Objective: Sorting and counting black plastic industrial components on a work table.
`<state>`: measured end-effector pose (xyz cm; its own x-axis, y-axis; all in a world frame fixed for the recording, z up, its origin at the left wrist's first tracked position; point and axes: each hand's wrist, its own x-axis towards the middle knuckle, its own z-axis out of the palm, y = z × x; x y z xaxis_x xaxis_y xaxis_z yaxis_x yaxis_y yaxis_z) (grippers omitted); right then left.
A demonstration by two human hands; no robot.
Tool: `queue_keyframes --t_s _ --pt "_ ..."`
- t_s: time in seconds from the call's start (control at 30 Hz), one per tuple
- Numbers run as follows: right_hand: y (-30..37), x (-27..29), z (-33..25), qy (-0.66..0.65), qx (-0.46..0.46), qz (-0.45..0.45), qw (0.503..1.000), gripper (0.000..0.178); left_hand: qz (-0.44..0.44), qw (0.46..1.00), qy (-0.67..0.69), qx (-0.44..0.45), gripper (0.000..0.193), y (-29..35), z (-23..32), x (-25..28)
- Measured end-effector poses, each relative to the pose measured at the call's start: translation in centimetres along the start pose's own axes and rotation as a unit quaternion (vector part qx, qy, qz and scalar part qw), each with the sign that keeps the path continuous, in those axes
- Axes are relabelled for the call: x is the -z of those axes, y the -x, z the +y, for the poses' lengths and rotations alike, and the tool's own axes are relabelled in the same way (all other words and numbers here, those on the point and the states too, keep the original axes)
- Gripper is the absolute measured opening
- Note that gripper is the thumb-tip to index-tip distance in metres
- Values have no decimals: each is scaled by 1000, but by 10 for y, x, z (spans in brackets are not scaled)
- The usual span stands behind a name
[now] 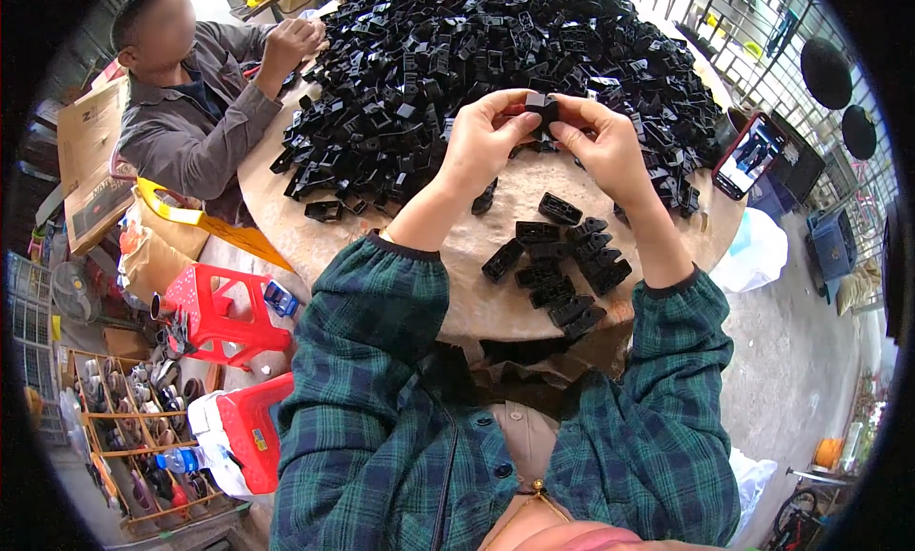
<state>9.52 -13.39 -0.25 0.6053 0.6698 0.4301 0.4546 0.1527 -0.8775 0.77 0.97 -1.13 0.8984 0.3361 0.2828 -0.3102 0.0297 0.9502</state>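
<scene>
Over the near side of the pile, both my hands meet at a small black plastic part [542,106]. My left hand [481,143] pinches it between thumb and fingers from the left. From the other side my right hand [606,153] grips it, its fingertips partly hiding the piece. Behind them a large heap of black plastic parts [429,65] covers most of the round table [391,294]. Below my hands, close to the table's near edge, lies a loose group of several hollow black pieces [548,270].
Across the table at left sits a person [205,112] with hands at the heap's edge. A phone [749,156] with a lit screen leans at the table's right rim. Red plastic stools [224,313] and a shoe rack [133,413] stand at left. White plastic bags [758,253] are at right.
</scene>
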Motion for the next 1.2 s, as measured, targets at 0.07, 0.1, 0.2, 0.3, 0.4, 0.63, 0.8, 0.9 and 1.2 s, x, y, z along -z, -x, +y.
queue_keyframes --t_s 0.07,0.1,0.2,0.3,0.4,0.63,0.8,0.9,1.2 --pt "2 -2 1 136 83 41 986 30 -5 1000 -5 0 28 -1 -1 -2" --pt "4 -4 -1 138 82 42 986 30 -2 999 39 8 28 -1 -3 -4" --pt "7 -14 -10 172 82 68 979 26 15 997 70 13 27 4 1 -5" --pt "12 -16 -16 213 115 75 967 26 20 999 45 -22 28 3 3 -6" --pt "11 -9 -17 90 61 46 993 26 24 998 15 -58 32 4 16 -3" --pt "9 -7 -15 20 27 -20 999 26 -49 997 -53 -21 36 0 25 17" --pt "9 -14 -10 137 122 48 982 21 -33 994 -98 -32 35 3 24 6" --pt "10 -16 -7 204 181 88 958 21 28 999 -25 -32 29 11 15 -13" --pt "-8 -3 -7 151 134 64 977 22 67 993 -64 -71 18 11 17 -4"
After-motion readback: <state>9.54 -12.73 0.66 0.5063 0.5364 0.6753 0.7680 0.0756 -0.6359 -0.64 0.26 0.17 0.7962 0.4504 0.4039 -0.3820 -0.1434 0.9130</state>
